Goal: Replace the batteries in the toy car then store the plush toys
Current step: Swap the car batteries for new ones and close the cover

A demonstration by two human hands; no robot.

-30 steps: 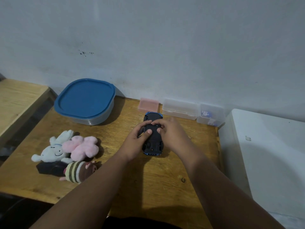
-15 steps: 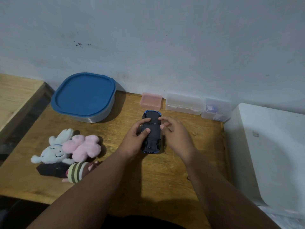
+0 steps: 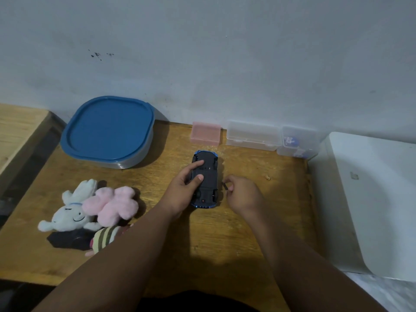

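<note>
Toy car (image 3: 210,176) belly-up on the bench (image 3: 157,174), left hand (image 3: 181,191) gripping it; right hand (image 3: 244,195) beside, pinching a small dark piece (image 3: 225,186). Plush toys (image 3: 112,203) lie left. Blue-lidded tub (image 3: 108,131) closed; small clear box (image 3: 297,143) holds something bluish.

One toy car (image 3: 208,176) under the left hand (image 3: 180,194); one small dark piece (image 3: 224,186) in the right hand (image 3: 244,195). Left of the hands: one blue-lidded container (image 3: 110,131) and three plush toys (image 3: 112,206) (one white, one pink, one striped). Beyond the hands: one pink box (image 3: 205,136) and two clear boxes (image 3: 253,138).
</note>
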